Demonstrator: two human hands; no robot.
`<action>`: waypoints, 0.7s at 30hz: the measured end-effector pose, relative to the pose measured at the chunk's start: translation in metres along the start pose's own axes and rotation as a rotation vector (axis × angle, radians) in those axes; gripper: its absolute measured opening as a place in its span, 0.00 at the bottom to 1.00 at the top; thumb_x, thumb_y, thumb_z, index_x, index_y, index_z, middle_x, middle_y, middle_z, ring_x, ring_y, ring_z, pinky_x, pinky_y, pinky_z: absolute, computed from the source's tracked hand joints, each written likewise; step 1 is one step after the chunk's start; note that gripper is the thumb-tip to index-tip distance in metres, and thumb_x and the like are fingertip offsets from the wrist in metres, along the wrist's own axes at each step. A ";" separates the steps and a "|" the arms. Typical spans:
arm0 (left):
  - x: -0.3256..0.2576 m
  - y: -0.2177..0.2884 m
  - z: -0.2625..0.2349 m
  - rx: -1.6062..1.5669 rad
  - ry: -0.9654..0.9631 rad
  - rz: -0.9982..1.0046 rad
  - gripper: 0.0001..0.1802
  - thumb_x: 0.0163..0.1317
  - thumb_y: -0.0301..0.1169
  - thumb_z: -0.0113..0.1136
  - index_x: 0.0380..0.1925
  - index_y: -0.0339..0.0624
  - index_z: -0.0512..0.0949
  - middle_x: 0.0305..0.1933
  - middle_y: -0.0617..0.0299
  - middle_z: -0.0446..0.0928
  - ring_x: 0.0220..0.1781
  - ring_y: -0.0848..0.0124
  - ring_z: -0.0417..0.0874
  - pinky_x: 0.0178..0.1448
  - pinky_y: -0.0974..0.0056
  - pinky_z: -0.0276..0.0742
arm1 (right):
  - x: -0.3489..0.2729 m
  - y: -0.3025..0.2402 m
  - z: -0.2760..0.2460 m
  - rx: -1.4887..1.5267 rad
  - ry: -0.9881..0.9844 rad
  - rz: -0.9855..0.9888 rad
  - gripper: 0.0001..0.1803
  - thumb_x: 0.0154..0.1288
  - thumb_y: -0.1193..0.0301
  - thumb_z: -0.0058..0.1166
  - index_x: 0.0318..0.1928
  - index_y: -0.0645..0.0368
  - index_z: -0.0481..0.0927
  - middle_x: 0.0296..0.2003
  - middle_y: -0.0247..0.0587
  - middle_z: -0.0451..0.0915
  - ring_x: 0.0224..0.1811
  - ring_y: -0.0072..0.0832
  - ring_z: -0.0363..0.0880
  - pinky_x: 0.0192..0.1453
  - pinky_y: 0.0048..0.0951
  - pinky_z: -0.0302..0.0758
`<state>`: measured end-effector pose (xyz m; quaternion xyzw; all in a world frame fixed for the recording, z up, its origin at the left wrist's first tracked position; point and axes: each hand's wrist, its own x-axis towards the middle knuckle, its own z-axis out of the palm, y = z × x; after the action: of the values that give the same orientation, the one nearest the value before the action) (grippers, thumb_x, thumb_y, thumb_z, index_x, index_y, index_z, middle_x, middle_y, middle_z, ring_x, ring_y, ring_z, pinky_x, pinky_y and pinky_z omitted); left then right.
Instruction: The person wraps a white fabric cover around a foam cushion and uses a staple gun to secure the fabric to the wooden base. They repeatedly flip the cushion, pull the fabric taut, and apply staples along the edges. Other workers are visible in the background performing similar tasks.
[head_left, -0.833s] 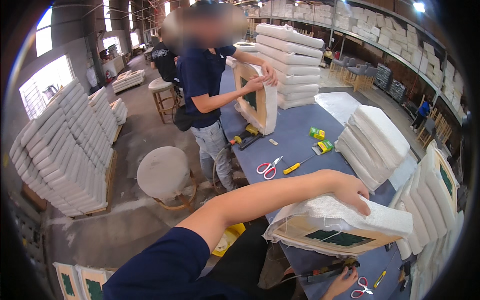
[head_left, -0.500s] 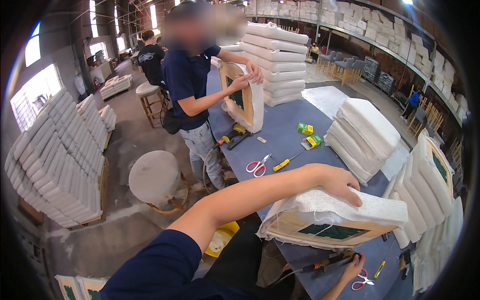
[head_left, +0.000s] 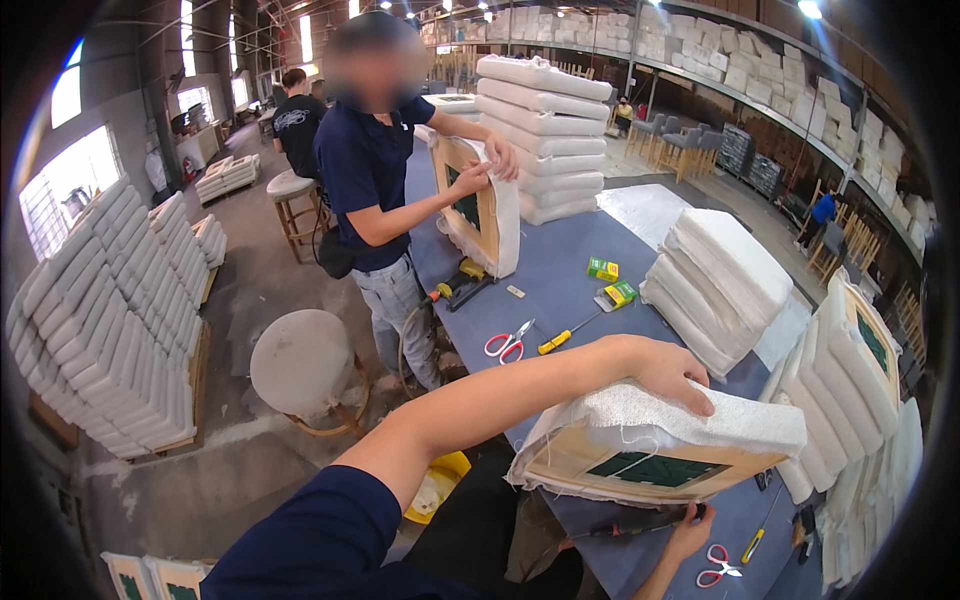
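A white fabric-covered seat cushion [head_left: 735,410] stands tilted on its edge in front of me, its wooden-framed underside with a green centre facing me. Loose threads and a ragged fabric edge hang from it. Over its upper edge my left hand [head_left: 665,374] is curled, gripping the fabric. Below the cushion, my right hand [head_left: 690,535] is closed around the dark end of a staple gun [head_left: 635,526], which lies low over the table, partly shaded by the cushion. Beside the right hand are red-handled scissors [head_left: 717,568] and a yellow-handled screwdriver [head_left: 752,547].
Across the blue table [head_left: 560,255], a co-worker [head_left: 370,180] holds another cushion [head_left: 508,215]. Between us lie scissors [head_left: 510,342], a screwdriver [head_left: 567,335], small boxes [head_left: 603,268] and a yellow staple gun [head_left: 466,280]. Cushion stacks [head_left: 715,275] stand right; a stool [head_left: 302,362] stands left.
My right hand has shifted slightly left with the staple gun, bringing it closer beneath the cushion. My left hand keeps its hold on the cushion. The whole view has shifted slightly.
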<state>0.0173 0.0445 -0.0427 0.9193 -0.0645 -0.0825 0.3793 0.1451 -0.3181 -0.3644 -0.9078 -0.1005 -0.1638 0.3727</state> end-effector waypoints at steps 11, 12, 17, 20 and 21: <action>-0.001 0.007 0.000 0.012 0.011 0.004 0.48 0.66 0.68 0.63 0.73 0.42 0.78 0.73 0.44 0.80 0.74 0.48 0.80 0.76 0.52 0.74 | 0.017 0.002 0.023 -0.081 0.190 -0.242 0.11 0.75 0.65 0.64 0.46 0.60 0.83 0.42 0.50 0.87 0.44 0.56 0.84 0.48 0.54 0.77; -0.001 0.006 0.000 0.018 0.012 0.002 0.48 0.66 0.68 0.63 0.73 0.42 0.78 0.73 0.44 0.79 0.74 0.48 0.80 0.76 0.52 0.74 | 0.013 0.002 0.024 -0.101 0.199 -0.230 0.11 0.75 0.65 0.64 0.46 0.60 0.83 0.42 0.50 0.87 0.44 0.56 0.84 0.48 0.55 0.77; 0.001 -0.001 -0.003 0.011 0.002 -0.005 0.47 0.67 0.67 0.63 0.73 0.42 0.78 0.73 0.45 0.79 0.74 0.49 0.80 0.77 0.53 0.73 | 0.010 -0.001 0.017 -0.073 0.140 -0.221 0.10 0.75 0.66 0.64 0.45 0.59 0.83 0.40 0.49 0.87 0.45 0.56 0.84 0.48 0.55 0.77; 0.004 0.002 -0.002 0.017 0.005 0.015 0.47 0.67 0.67 0.62 0.73 0.41 0.78 0.72 0.45 0.80 0.73 0.49 0.81 0.76 0.53 0.74 | 0.016 -0.003 0.015 -0.080 0.152 -0.210 0.10 0.75 0.65 0.64 0.45 0.59 0.83 0.40 0.49 0.87 0.45 0.56 0.84 0.48 0.55 0.76; 0.003 -0.001 -0.001 0.014 0.009 0.020 0.47 0.67 0.67 0.62 0.72 0.41 0.78 0.72 0.45 0.81 0.72 0.49 0.81 0.75 0.52 0.74 | 0.014 -0.003 0.014 -0.075 0.141 -0.214 0.10 0.75 0.65 0.64 0.45 0.58 0.83 0.40 0.49 0.88 0.45 0.56 0.85 0.47 0.56 0.76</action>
<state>0.0204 0.0450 -0.0432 0.9216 -0.0726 -0.0742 0.3741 0.1603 -0.3048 -0.3668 -0.8914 -0.1641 -0.2696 0.3252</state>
